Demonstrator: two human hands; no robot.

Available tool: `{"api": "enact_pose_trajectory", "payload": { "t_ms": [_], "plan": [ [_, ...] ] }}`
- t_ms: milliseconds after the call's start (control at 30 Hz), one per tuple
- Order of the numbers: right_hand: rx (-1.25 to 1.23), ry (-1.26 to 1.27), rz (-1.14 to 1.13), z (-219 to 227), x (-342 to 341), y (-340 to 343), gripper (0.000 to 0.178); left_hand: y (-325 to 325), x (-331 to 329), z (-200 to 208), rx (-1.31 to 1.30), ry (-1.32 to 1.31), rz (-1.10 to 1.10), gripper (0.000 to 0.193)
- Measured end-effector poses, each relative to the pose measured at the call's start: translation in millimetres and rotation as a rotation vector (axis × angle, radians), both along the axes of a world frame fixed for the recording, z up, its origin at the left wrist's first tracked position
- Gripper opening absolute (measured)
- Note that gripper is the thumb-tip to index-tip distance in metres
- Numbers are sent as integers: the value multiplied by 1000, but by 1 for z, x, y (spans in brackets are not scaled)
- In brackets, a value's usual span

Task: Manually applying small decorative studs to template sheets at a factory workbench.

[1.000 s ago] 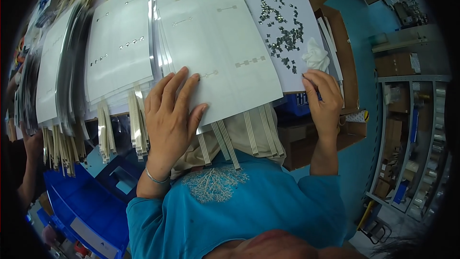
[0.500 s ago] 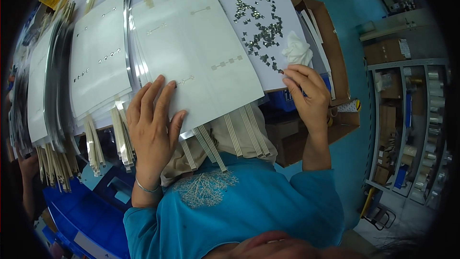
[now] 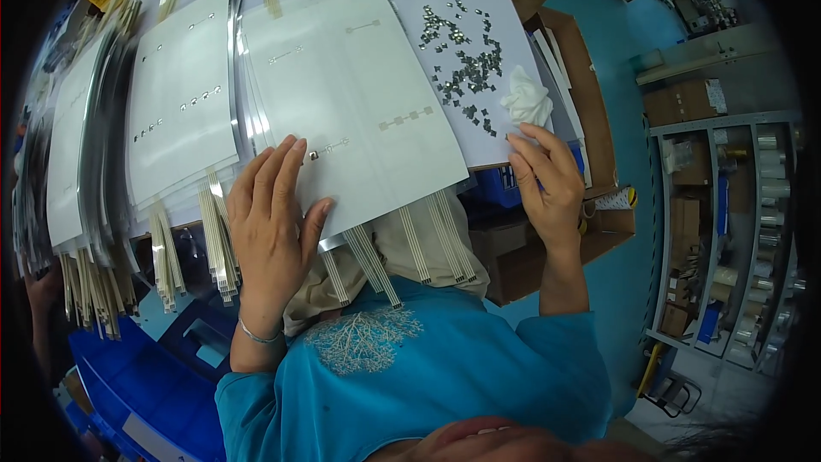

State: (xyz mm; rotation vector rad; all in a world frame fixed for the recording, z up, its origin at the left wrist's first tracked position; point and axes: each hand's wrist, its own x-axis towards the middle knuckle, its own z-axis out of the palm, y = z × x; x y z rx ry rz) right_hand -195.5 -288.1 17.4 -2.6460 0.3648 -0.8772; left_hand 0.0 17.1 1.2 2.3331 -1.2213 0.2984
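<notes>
My left hand (image 3: 275,214) lies flat with fingers stretched over the left edge of a white sheet (image 3: 359,85) on a stack. Just beside its fingertips, a small shiny metal piece (image 3: 314,156) sits at the end of a printed row of marks. My right hand (image 3: 549,188) is raised at the table's right edge, thumb and fingertips curled close together. A tiny dark metal piece (image 3: 509,136) shows at its fingertips, partly hidden. Many loose metal pieces (image 3: 470,68) are scattered on the table to the right of the stack.
A crumpled white cloth (image 3: 526,98) lies beyond my right hand. To the left stand more sheet stacks (image 3: 180,77) with flat ribbon strips (image 3: 167,248) hanging over the near edge. Cardboard boxes (image 3: 590,94) flank the table on the right; a blue bin (image 3: 137,385) is at lower left.
My right hand has drawn slightly away from the scattered pieces, and the one at its fingertips has left the table. The metal piece beside my left fingertips shows more plainly. The view shifted slightly.
</notes>
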Motion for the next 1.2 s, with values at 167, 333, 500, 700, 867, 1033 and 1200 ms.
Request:
{"api": "enact_pose_trajectory", "payload": {
  "t_ms": [167, 333, 500, 700, 867, 1033, 1200],
  "plan": [
    [-133, 157, 3, 9, -1, 1, 25, 1, 1, 2, -33, 21, 9, 70],
    [-63, 109, 150, 29, 34, 21, 33, -5, 0, 5, -92, 71, -11, 68],
    [-138, 135, 525, 24, 99, 52, 35, -2, -1, 5, -83, 84, 16, 64],
    [-174, 168, 573, 15, 119, 62, 35, -1, 1, 5, -101, 118, 4, 61],
    [-201, 228, 602, 19, 119, 78, 41, -1, 1, 5, -98, 111, 3, 61],
    [71, 42, 562, 14, 104, 75, 40, -4, 2, 6, -87, 104, -2, 63],
    [260, -178, 105, 4, 43, 51, 22, -8, -3, 10, -25, 70, -39, 67]
  ]
}}
